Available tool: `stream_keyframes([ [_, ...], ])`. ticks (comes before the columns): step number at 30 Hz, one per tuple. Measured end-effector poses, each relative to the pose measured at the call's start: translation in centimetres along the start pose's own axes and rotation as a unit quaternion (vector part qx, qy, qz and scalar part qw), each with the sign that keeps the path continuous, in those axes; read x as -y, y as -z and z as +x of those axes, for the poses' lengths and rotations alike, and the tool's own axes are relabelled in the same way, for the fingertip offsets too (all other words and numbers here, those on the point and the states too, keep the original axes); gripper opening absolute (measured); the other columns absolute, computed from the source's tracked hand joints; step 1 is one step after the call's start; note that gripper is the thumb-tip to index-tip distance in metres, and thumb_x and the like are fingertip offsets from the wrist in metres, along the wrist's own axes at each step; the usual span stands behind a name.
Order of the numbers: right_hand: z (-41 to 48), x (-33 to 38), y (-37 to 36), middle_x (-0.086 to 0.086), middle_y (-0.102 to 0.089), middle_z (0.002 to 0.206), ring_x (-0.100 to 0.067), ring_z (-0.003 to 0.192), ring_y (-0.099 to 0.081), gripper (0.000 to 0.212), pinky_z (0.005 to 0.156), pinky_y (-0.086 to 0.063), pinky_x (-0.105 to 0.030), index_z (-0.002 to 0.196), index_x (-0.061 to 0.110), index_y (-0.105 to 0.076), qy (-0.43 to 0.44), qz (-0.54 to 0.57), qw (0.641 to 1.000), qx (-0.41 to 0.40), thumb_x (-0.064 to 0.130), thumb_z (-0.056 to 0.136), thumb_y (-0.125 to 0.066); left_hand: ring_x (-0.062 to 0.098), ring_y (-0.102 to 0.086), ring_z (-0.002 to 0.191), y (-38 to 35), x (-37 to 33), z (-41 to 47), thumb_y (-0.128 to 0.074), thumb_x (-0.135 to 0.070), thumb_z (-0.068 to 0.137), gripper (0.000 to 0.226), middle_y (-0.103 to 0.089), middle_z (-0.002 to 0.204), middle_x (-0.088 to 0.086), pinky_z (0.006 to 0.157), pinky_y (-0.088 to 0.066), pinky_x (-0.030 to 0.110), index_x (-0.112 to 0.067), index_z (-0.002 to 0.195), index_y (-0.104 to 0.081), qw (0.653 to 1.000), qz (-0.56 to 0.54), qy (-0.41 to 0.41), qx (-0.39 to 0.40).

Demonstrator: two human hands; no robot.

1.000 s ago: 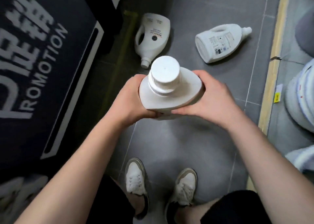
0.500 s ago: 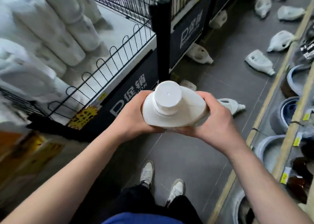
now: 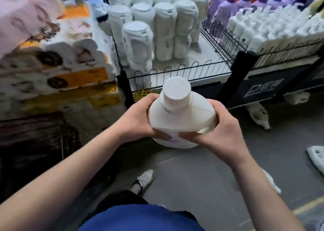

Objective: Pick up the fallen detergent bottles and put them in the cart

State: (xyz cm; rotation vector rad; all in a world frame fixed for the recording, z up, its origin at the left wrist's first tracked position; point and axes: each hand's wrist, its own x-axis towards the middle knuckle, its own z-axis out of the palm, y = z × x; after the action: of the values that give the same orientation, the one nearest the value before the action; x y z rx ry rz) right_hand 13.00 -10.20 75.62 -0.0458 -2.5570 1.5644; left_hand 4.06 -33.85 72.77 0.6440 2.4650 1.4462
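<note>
In front of the wire-railed cart [image 3: 177,71], I have the detergent bottle [image 3: 180,116] upright in the air, left hand [image 3: 138,121] and right hand [image 3: 223,136] both curled round its body; it looks stiff, slick and probably heavy, so two-handed suits.

Held item: white plastic detergent bottle [image 3: 181,116], round cap. Formerly over open grey tiled floor [image 3: 201,181]; now carried up to the black wire-railed cart [image 3: 175,72], its cap level with the cart's front rail.
Fallen white bottles: two formerly lay just beyond it; now one fallen bottle [image 3: 259,114] shows below the cart's right corner.
</note>
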Motion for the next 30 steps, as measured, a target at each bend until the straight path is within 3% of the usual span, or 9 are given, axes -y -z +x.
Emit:
stream_keyframes([
  [5, 0.3, 2.1, -5.6, 0.03, -0.069, 0.11, 0.008, 0.106, -0.064, 0.078, 0.084, -0.046, -0.005, 0.115, 0.048, -0.062, 0.068, 0.017, 0.992, 0.104, 0.041, 0.048, -0.102, 0.006, -0.061, 0.123, 3.8, 1.1, -8.4, -0.1, -0.049, 0.045, 0.1, -0.064, 0.129, -0.019, 0.107, -0.053, 0.043, -0.043, 0.133, -0.053, 0.992, 0.014, 0.073, -0.101],
  [10, -0.5, 5.7, -13.0, 0.026, -0.069, 0.115, 0.005, 0.111, -0.063, 0.082, 0.086, -0.048, -0.007, 0.122, 0.045, -0.062, 0.12, 0.019, 0.97, 0.212, 0.039, 0.051, -0.103, 0.0, -0.061, 0.117, 8.2, 3.2, -17.7, -0.107, -0.04, 0.044, 0.099, -0.064, 0.122, -0.026, 0.106, -0.054, 0.038, -0.054, 0.125, -0.052, 0.97, 0.03, 0.14, -0.198],
  [13, -1.7, 8.1, -18.0, 0.026, -0.07, 0.113, 0.009, 0.109, -0.061, 0.083, 0.084, -0.046, -0.004, 0.123, 0.042, -0.062, 0.145, 0.017, 0.954, 0.263, 0.038, 0.051, -0.103, 0.004, -0.063, 0.115, 10.6, 5.1, -23.3, -0.107, -0.04, 0.04, 0.1, -0.066, 0.12, -0.024, 0.104, -0.055, 0.038, -0.055, 0.122, -0.053, 0.953, 0.031, 0.172, -0.246],
  [20, -6.3, 14.6, -31.5, 0.035, -0.066, 0.113, 0.011, 0.109, -0.061, 0.079, 0.083, -0.046, -0.004, 0.118, 0.047, -0.06, 0.184, 0.033, 0.919, 0.348, 0.04, 0.052, -0.102, -0.01, -0.057, 0.114, 17.3, 9.9, -36.7, -0.108, -0.038, 0.039, 0.104, -0.063, 0.123, -0.026, 0.095, -0.047, 0.014, -0.049, 0.126, -0.054, 0.917, 0.056, 0.224, -0.326],
  [25, -9.9, 19.2, -41.7, 0.034, -0.067, 0.112, 0.011, 0.107, -0.062, 0.079, 0.082, -0.05, -0.009, 0.118, 0.045, -0.061, 0.188, 0.043, 0.905, 0.38, 0.038, 0.051, -0.102, 0.007, -0.06, 0.119, 23.8, 14.1, -45.5, -0.105, -0.047, 0.04, 0.101, -0.061, 0.128, -0.022, 0.103, -0.05, 0.031, -0.06, 0.123, -0.049, 0.901, 0.085, 0.242, -0.35],
  [27, -11.1, 20.8, -45.7, 0.034, -0.067, 0.113, 0.011, 0.108, -0.062, 0.081, 0.083, -0.048, -0.006, 0.118, 0.048, -0.06, 0.187, 0.041, 0.9, 0.391, 0.037, 0.05, -0.103, -0.001, -0.058, 0.116, 26.2, 15.8, -48.4, -0.106, -0.046, 0.041, 0.099, -0.06, 0.126, -0.024, 0.101, -0.048, 0.024, -0.06, 0.121, -0.048, 0.899, 0.086, 0.244, -0.353],
  [30, -12.3, 22.9, -50.8, 0.033, -0.067, 0.116, 0.01, 0.112, -0.061, 0.085, 0.085, -0.046, -0.004, 0.121, 0.048, -0.06, 0.19, 0.044, 0.893, 0.404, 0.036, 0.05, -0.104, -0.012, -0.056, 0.111, 29.4, 18.1, -51.9, -0.107, -0.037, 0.043, 0.098, -0.059, 0.124, -0.028, 0.092, -0.04, 0.002, -0.06, 0.118, -0.048, 0.893, 0.072, 0.241, -0.374],
])
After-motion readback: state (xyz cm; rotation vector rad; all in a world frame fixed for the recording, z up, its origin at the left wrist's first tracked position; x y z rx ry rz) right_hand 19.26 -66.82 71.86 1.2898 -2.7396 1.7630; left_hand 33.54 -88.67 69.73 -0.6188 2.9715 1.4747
